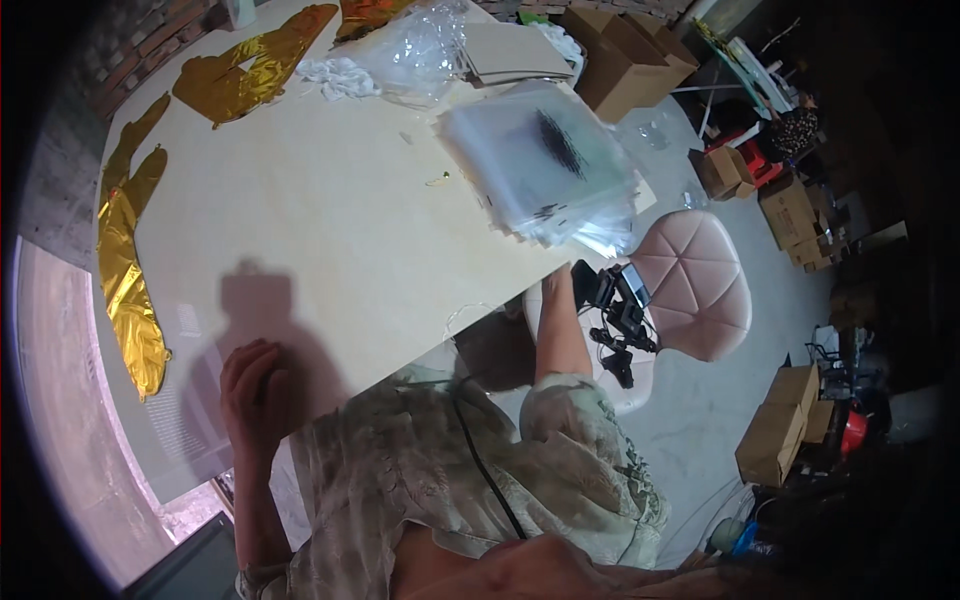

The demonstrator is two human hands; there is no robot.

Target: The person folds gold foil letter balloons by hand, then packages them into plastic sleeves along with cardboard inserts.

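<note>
On my feed a shiny, creased gold foil piece (130,310) lies along the table's (300,200) left edge, and over the near edge, toward its left corner, the left hand (255,385) has its fingers curled inward, though I can't tell whether they pinch anything. I judge the step in hand a pause between handlings, so a next grasp would call for spreading those fingers. By the right corner sits a fanned stack of translucent sleeves (500,150), dark-patched on top; the right hand (558,284), mostly hidden at the near edge, leaves me unable to tell its fingers' state.
</note>
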